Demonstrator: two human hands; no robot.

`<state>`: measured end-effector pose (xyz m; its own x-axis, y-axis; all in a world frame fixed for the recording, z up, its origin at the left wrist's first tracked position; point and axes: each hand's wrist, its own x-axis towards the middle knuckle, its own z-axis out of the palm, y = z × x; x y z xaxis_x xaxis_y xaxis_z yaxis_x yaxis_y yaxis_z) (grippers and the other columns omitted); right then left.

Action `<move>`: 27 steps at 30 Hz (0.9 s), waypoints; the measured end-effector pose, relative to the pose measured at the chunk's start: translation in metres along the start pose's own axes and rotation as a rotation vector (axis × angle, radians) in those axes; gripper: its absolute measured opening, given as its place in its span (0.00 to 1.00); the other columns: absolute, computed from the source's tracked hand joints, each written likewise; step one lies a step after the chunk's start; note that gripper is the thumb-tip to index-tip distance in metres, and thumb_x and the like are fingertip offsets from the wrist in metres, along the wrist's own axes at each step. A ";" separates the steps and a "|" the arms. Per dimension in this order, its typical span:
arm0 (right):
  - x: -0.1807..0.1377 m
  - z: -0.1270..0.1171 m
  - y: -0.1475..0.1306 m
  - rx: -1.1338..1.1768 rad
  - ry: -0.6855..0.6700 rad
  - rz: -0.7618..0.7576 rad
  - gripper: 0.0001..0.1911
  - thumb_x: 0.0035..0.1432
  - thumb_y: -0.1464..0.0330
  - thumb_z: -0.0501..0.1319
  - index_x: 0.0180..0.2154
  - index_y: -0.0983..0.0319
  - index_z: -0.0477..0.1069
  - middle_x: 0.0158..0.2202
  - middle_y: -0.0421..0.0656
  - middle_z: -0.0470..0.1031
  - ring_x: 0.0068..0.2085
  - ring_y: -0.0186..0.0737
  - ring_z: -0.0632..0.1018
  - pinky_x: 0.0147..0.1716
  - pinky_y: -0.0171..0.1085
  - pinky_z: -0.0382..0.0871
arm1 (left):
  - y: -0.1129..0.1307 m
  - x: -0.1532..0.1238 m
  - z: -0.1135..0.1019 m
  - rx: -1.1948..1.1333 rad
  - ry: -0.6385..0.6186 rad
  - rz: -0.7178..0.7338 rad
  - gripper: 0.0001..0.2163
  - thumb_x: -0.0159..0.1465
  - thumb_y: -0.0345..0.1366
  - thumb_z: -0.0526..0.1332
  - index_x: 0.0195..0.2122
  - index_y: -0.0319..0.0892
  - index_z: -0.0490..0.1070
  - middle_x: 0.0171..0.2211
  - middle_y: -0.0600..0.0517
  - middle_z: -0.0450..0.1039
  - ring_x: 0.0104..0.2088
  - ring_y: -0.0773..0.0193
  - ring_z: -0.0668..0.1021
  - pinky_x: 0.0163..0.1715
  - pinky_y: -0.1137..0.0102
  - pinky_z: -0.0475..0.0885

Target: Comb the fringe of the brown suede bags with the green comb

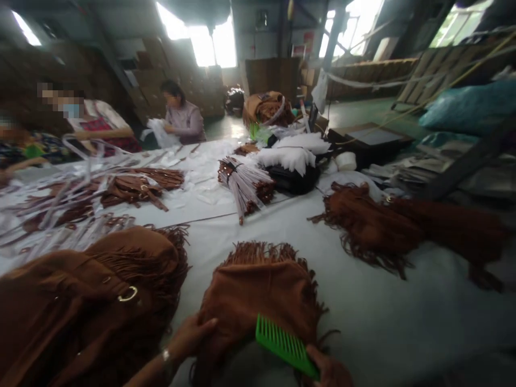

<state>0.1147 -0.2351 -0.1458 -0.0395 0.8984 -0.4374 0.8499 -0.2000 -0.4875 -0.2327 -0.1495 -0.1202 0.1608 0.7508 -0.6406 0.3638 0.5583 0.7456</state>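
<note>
Near the table's (363, 322) front edge, keep the brown fringed piece (258, 290) pinned flat while you comb, and draw the teeth outward along the fringe in short strokes so the strands don't snag. Your left hand (191, 336) lies nearly flat, fingers loosely spread, pressing on the piece's left border, just beside the fringed heap (88, 306) at the left. Your right hand (328, 371) is closed around the green comb (284, 346), teeth resting on the suede.

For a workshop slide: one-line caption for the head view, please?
Left hand presses a brown fringed piece flat while right hand holds a green comb over it.
</note>
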 end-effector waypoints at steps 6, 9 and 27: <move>-0.022 -0.008 -0.033 0.102 -0.175 -0.048 0.09 0.45 0.71 0.56 0.32 0.61 0.69 0.29 0.40 0.76 0.31 0.38 0.75 0.32 0.32 0.63 | 0.001 -0.013 -0.006 1.047 0.684 0.535 0.23 0.60 0.50 0.53 0.46 0.36 0.68 0.49 0.39 0.67 0.50 0.48 0.68 0.50 0.54 0.62; -0.013 -0.052 -0.028 0.359 -0.249 -0.073 0.11 0.51 0.61 0.57 0.29 0.62 0.68 0.24 0.39 0.72 0.26 0.34 0.71 0.26 0.31 0.61 | 0.047 0.014 0.048 1.118 0.518 0.861 0.20 0.62 0.44 0.53 0.52 0.39 0.64 0.54 0.44 0.64 0.55 0.54 0.64 0.53 0.58 0.60; 0.156 -0.076 0.004 -0.346 -0.028 -0.112 0.25 0.65 0.57 0.40 0.62 0.51 0.49 0.47 0.46 0.74 0.44 0.46 0.76 0.40 0.43 0.69 | 0.048 0.138 0.136 1.010 0.012 1.125 0.18 0.65 0.39 0.50 0.55 0.41 0.60 0.51 0.47 0.67 0.51 0.57 0.67 0.46 0.60 0.63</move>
<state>0.1522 -0.0661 -0.1584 -0.1527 0.8954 -0.4184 0.9667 0.0474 -0.2513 -0.0679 -0.0672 -0.1973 0.7713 0.6142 0.1665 0.5195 -0.7588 0.3928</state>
